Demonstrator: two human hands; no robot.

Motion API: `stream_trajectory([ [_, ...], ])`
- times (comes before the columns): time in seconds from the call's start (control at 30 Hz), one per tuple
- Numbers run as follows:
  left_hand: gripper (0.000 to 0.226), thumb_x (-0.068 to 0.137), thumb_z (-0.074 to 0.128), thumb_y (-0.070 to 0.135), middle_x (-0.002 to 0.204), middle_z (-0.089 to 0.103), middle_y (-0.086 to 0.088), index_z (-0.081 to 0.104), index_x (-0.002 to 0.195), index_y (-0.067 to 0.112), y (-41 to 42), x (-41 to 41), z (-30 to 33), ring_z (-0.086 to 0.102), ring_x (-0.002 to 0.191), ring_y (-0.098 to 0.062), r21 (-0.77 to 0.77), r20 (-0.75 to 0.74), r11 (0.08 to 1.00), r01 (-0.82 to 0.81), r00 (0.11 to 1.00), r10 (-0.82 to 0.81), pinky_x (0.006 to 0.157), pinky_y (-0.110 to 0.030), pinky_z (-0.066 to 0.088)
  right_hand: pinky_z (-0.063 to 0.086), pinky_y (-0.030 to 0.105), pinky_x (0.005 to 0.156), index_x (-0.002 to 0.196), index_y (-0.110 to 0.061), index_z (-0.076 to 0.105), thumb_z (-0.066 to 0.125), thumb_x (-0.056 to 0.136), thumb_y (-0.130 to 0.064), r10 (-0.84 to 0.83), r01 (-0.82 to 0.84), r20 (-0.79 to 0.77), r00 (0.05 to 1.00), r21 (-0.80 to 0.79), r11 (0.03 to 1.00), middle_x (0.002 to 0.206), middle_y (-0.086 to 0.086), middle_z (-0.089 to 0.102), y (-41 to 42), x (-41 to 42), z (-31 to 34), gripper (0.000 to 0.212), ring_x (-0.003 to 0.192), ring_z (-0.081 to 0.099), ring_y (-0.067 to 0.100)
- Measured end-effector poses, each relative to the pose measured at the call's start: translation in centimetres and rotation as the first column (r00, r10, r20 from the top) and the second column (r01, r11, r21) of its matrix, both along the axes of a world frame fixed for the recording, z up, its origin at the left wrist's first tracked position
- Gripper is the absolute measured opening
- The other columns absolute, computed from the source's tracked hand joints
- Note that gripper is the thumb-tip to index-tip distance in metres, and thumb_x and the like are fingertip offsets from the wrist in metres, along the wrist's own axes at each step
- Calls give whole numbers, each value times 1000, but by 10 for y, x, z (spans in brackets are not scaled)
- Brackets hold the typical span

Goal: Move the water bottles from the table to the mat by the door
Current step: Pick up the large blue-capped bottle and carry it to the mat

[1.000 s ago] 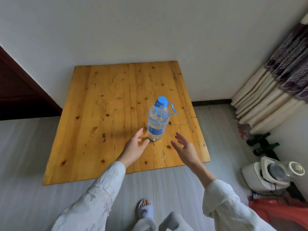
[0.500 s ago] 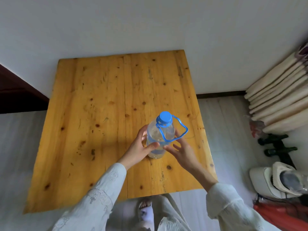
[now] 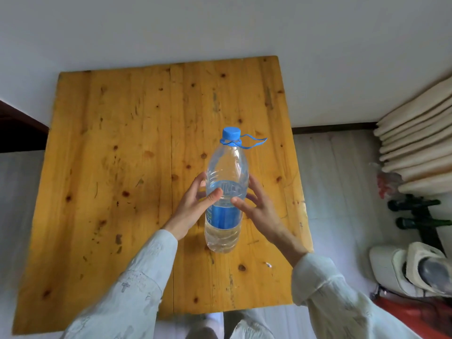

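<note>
Yellow knotty pine planks make up the surface (image 3: 117,167), which reaches back to a white wall. Left of centre, the left hand (image 3: 193,209) in a pale sleeve curls around the side of a clear plastic water bottle (image 3: 226,192), thumb across its front and fingers behind. The bottle stands nearly upright with its long axis vertical, its blue cap (image 3: 231,132) pointing up and slightly away, and a blue carry loop (image 3: 253,141) trailing from the neck toward the right. Whether its base touches the wood or hangs just above it cannot be told. It is almost full of clear water. A blue label (image 3: 223,216) wraps the lower body; its lettering is too blurred to read. The right hand (image 3: 259,209) grips the opposite side, thumb on the front, fingers wrapped behind. Further right, on the grey floor, stand dark green bottles (image 3: 415,204) and a white appliance (image 3: 411,272).
</note>
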State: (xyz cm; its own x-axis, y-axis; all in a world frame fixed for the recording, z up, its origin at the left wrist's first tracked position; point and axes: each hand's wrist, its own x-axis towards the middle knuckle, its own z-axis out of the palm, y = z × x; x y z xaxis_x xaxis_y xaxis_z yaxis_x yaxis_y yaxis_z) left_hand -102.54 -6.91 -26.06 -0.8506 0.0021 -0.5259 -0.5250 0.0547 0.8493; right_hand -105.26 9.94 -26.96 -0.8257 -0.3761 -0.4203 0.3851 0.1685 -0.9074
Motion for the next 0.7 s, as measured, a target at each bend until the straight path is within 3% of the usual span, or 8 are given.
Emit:
stream_trajectory([
  [0.1, 86, 55, 65, 71, 130, 54, 4, 38, 129, 38, 1, 1, -3, 54, 116, -15, 18, -2, 1000, -26, 1000, 26, 97, -37, 47, 48, 10, 81, 127, -40, 33, 62, 83, -20, -12, 12, -18, 1000, 3, 1000, 122, -23, 49, -1, 2, -2, 56, 101, 53, -14],
  [0.23, 83, 56, 71, 61, 125, 58, -3, 40, 128, 33, 1, 8, -4, 57, 113, -18, 41, -12, 998, -51, 999, 51, 97, -41, 48, 45, 5, 78, 124, -44, 36, 64, 81, -18, -49, 49, -17, 999, -7, 999, 122, -26, 49, 1, 11, 2, 58, 106, 53, -12],
  [0.43, 87, 50, 70, 70, 125, 57, -3, 42, 125, 36, 4, 21, 13, 55, 115, -19, 34, -103, 999, 14, 995, -10, 97, -44, 47, 45, 7, 85, 138, -28, 28, 65, 80, -18, -165, 164, -62, 984, -20, 986, 131, -17, 45, 5, 37, 27, 70, 116, 48, -1],
  [0.5, 83, 50, 68, 71, 121, 58, 1, 43, 123, 39, 7, 26, 23, 55, 113, -14, 14, -161, 998, 65, 985, -62, 92, -36, 50, 46, 9, 86, 140, -26, 28, 65, 79, -20, -223, 223, -94, 970, -9, 975, 136, -14, 44, 7, 51, 42, 71, 119, 48, 3],
  [0.57, 76, 55, 66, 69, 117, 58, 8, 44, 121, 41, 11, 31, 34, 55, 107, -3, 0, -222, 991, 131, 967, -128, 81, -19, 50, 47, 19, 94, 140, -25, 28, 65, 80, -20, -300, 301, -124, 946, -10, 954, 140, -10, 43, 10, 70, 56, 71, 122, 47, 7],
  [0.63, 66, 63, 67, 60, 112, 57, 12, 45, 120, 37, 18, 37, 48, 55, 99, 8, 12, -282, 976, 218, 937, -206, 71, -8, 48, 45, 32, 101, 139, -27, 30, 65, 80, -19, -389, 391, -161, 907, -17, 920, 140, -9, 45, 13, 93, 70, 69, 122, 49, 8],
  [0.7, 63, 63, 67, 47, 108, 55, 12, 46, 120, 30, 28, 46, 59, 54, 89, 15, 22, -335, 953, 301, 901, -277, 67, -4, 46, 45, 35, 101, 137, -30, 33, 66, 79, -21, -476, 482, -203, 856, -23, 876, 137, -11, 48, 18, 117, 82, 67, 120, 51, 9],
])
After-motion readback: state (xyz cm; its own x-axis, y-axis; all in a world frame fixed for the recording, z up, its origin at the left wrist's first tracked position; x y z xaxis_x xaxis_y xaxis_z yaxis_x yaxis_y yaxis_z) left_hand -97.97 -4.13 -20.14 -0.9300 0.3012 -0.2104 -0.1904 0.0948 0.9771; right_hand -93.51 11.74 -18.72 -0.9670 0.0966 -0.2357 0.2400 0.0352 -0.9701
